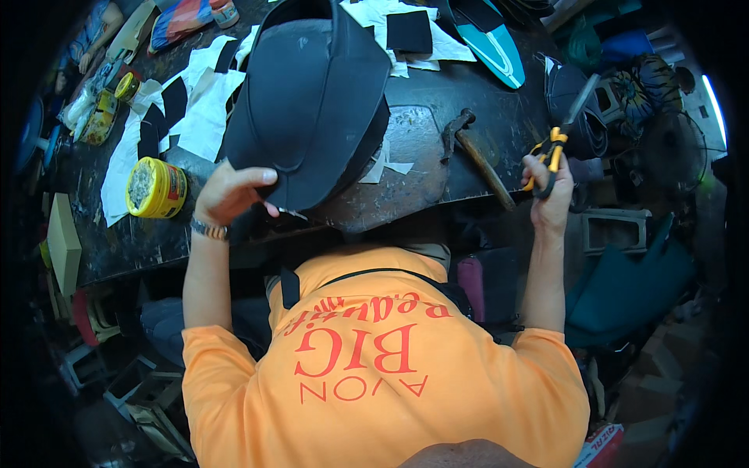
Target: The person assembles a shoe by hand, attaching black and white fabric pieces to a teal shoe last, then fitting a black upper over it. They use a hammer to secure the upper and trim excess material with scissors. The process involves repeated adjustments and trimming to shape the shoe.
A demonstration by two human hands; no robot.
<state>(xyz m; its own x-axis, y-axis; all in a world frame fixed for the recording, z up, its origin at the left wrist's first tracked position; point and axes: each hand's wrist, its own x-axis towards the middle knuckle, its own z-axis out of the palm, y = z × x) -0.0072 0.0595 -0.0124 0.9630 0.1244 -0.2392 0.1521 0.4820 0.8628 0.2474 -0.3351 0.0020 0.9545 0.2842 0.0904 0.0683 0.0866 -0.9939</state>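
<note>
A round yellow tin (pixel 156 188) stands open on the dark, stained bench (pixel 437 148). A wooden-handled hammer (pixel 477 157) lies near the bench's front edge. White and black cut fabric scraps (pixel 195 109) cover the bench's left part. A teal shoe-sole piece (pixel 493 48) lies farther back.

Round yellow tin (pixel 156 188) on the dark workbench (pixel 437 140) (left side), smaller yellow-green tin (pixel 127 86) beyond.

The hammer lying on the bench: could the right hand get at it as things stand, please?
Probably not at once: the right hand is shut on the orange-handled scissors. Otherwise the hammer lies uncovered just beside it, with nothing between.
</note>
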